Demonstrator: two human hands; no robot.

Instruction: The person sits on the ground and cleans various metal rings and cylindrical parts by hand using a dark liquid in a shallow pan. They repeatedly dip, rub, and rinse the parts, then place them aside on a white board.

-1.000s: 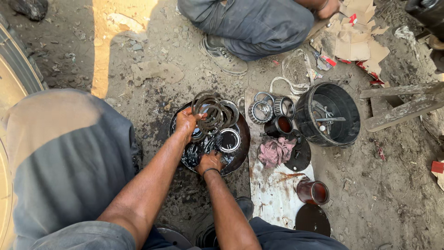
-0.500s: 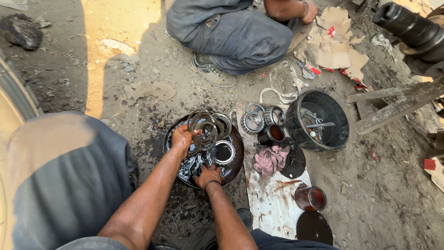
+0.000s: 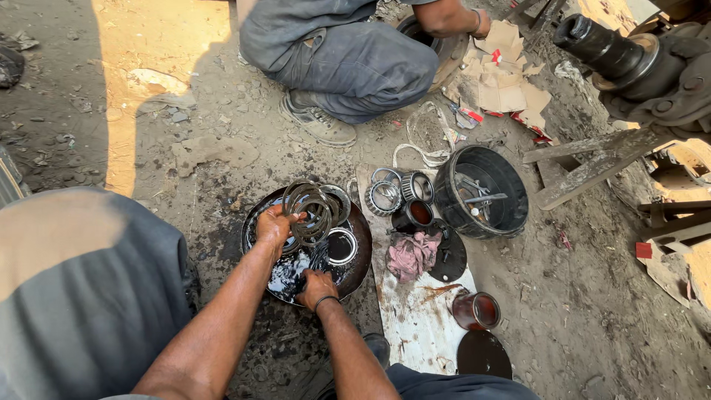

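Left hand closed around a bunch of metal rings above the dark oily pan, right hand curled, fingers dipped in the pan's liquid, pink rag beside, torn brown cardboard box with red patches far right.

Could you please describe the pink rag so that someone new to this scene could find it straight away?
Start at the big black bucket on the dirt ground, then drop to the pale board beside it. The pink rag lies crumpled near the board's top end; it is the only soft, pink thing among the metal rings and dark tins.
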